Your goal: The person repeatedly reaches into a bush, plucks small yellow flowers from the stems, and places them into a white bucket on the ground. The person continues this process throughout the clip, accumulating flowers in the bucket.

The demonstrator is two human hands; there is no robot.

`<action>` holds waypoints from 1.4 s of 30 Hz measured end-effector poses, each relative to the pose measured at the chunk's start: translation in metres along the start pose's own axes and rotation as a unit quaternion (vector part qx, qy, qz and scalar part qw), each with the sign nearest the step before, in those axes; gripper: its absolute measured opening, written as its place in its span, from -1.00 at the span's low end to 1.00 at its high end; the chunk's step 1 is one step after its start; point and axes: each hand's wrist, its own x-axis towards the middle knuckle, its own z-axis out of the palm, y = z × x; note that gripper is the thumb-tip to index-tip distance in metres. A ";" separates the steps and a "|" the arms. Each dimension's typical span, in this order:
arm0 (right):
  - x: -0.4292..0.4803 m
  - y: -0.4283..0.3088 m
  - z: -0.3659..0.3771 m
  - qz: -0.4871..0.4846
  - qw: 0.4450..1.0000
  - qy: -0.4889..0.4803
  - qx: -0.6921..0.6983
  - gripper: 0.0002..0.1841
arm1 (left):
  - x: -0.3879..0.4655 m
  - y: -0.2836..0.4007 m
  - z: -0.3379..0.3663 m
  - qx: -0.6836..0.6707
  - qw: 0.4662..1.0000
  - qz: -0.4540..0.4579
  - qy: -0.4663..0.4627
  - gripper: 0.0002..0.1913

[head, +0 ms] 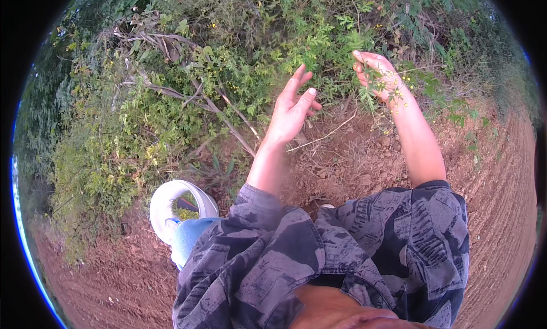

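Observation:
My left hand [292, 108] is raised in front of the bushes, its thumb and fingers apart and nothing in it. To the right, my right hand [378, 70] is partly curled among plant stems. A leafy sprig with small round yellow flower heads [396, 93] crosses its palm and wrist; I cannot tell whether the fingers grip it. Green lobed foliage [320, 42] grows just beyond both hands. By my left leg stands a white bucket [160, 211], with yellow-green plant matter [186, 214] and something dark visible inside.
Bare grey-brown branches [209, 102] lean through the bushes at left. A thin dry stalk [327, 135] slants over the reddish soil [342, 170] below my hands. Furrowed earth [508, 179] runs along the right side. My leg in light blue trousers [194, 232] is beside the bucket.

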 end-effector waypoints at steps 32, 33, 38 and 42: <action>-0.013 -0.019 -0.018 -0.177 0.951 0.252 0.010 -0.77 | -0.006 -0.033 -0.065 0.280 0.944 -0.176 -0.005 -0.32; -0.014 -0.016 -0.009 -0.191 0.952 0.237 -0.015 -0.77 | -0.004 -0.023 -0.050 0.079 0.980 -0.154 -0.097 -0.32; -0.026 0.005 0.034 -0.251 0.946 0.145 -0.146 -0.73 | -0.014 0.007 0.040 -0.512 0.777 -0.231 -0.284 0.05; -0.037 0.021 0.042 -0.272 0.942 0.082 -0.178 -0.75 | -0.016 0.000 0.068 -0.709 0.600 -0.313 -0.196 -0.55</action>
